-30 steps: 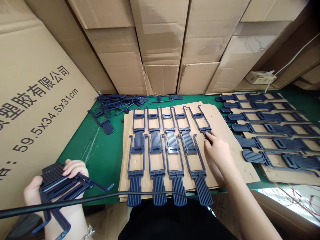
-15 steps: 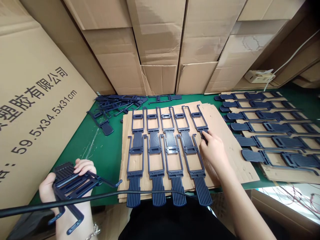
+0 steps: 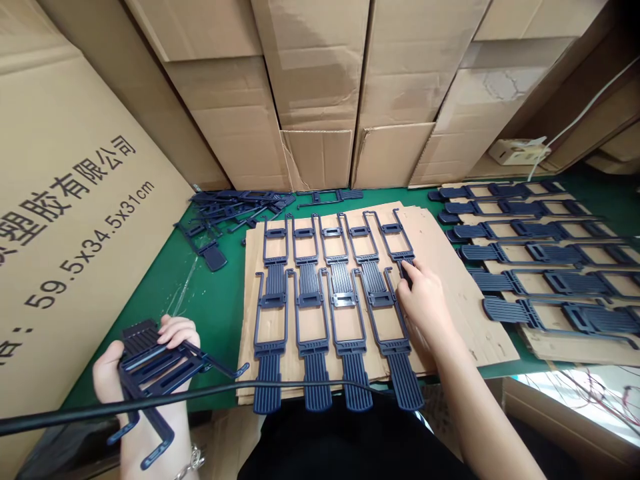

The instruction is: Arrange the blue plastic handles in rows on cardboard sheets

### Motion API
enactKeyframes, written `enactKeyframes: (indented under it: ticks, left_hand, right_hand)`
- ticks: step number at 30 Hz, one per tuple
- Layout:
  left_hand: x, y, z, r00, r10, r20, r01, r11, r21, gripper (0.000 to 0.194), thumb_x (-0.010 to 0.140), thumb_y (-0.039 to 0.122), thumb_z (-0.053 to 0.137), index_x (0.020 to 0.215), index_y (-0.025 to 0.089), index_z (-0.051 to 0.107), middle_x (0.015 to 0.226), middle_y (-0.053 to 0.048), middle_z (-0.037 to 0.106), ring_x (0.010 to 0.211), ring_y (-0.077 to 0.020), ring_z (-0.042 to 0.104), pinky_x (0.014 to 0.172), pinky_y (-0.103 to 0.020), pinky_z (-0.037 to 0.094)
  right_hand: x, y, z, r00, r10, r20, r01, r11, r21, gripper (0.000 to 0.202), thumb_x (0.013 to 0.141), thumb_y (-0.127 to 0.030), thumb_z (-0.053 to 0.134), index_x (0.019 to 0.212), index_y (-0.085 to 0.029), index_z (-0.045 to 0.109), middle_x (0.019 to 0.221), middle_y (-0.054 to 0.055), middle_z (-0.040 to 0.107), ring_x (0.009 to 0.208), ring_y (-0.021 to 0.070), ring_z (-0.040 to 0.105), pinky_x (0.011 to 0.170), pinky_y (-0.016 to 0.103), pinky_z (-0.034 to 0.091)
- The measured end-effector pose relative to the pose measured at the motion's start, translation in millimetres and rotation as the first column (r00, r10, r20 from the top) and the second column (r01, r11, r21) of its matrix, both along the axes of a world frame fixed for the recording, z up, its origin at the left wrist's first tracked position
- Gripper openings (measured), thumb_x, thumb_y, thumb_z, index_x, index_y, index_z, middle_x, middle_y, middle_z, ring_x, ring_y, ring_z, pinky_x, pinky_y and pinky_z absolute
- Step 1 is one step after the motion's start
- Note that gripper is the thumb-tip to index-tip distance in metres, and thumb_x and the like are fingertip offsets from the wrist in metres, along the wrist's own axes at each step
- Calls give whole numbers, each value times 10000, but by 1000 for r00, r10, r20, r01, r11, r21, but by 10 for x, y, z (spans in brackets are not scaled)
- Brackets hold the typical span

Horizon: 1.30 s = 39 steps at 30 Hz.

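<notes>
My left hand (image 3: 175, 333) is closed around several stacked dark blue plastic brackets (image 3: 163, 373), off the left side of the cardboard sheet (image 3: 470, 327). At the sheet's right part, the fingers of my right hand (image 3: 425, 293) are closed on the lower end of a blue bracket (image 3: 395, 230) lying at the right end of the upper row. Its ribbed tab is mostly hidden by the fingers. Upper and lower rows of matching brackets (image 3: 350, 337) lie side by side on the sheet, the lower tabs sticking out past its near edge.
A loose pile of brackets (image 3: 235, 207) lies at the back left of the green table (image 3: 160, 280). More brackets (image 3: 505, 253) lie in rows at the right. Cardboard boxes (image 3: 315, 73) stand behind and at the left. A black cable (image 3: 200, 395) crosses in front.
My left hand has moved slightly right with its brackets. My right hand has shifted slightly left and up, and the bracket under it has moved a little the same way.
</notes>
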State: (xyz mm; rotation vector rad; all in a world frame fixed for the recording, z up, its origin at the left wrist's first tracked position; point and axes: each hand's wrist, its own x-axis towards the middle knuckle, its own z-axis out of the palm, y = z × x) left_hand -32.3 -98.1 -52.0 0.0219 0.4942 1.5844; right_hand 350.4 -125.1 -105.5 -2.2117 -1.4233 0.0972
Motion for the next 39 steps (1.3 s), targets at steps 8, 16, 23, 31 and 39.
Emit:
enactKeyframes:
  ticks: [8, 16, 23, 31, 39]
  left_hand:
    - [33, 18, 15, 999, 47, -2, -47, 998, -41, 521, 467, 86, 508, 963, 106, 348, 807, -10, 411, 619, -69, 478, 511, -189, 474]
    - [109, 10, 70, 999, 39, -19, -40, 997, -59, 525, 459, 80, 510, 958, 115, 349, 789, -2, 416, 615, -66, 480, 516, -172, 472]
    - [92, 22, 18, 1000, 17, 9, -17, 1000, -24, 545, 466, 77, 519, 979, 115, 339, 804, -7, 422, 637, -72, 491, 531, -185, 496]
    - [88, 24, 21, 1000, 22, 16, -21, 999, -39, 530, 440, 64, 518, 934, 133, 340, 802, 2, 412, 627, -73, 489, 515, -190, 499]
    - [126, 42, 21, 1000, -12, 17, 13, 999, -41, 506, 469, 68, 538, 935, 117, 346, 785, -2, 417, 627, -72, 489, 529, -184, 499]
  right_hand:
    - [-1, 0, -19, 1000, -6, -12, 6, 1000, 22, 466, 791, -160, 361, 1187, -64, 586, 1250, 192, 503, 1173, 301, 447, 977, 464, 379]
    - [-7, -6, -30, 1000, 9, -5, -9, 999, 32, 466, 804, -166, 350, 1185, -25, 578, 1248, 225, 494, 1168, 313, 442, 972, 474, 372]
    - [5, -15, -34, 1000, 13, 6, -13, 1000, 16, 468, 812, -172, 348, 1193, -18, 572, 1246, 225, 491, 1154, 316, 443, 972, 466, 371]
    - [-40, -30, -20, 999, -5, 49, 5, 1000, 6, 468, 812, -149, 341, 1205, -27, 563, 1254, 229, 482, 1118, 324, 461, 951, 485, 375]
    - [-48, -31, -19, 997, 8, 77, -8, 1000, -5, 463, 811, -144, 338, 1196, -32, 570, 1264, 236, 482, 1108, 331, 471, 933, 499, 384]
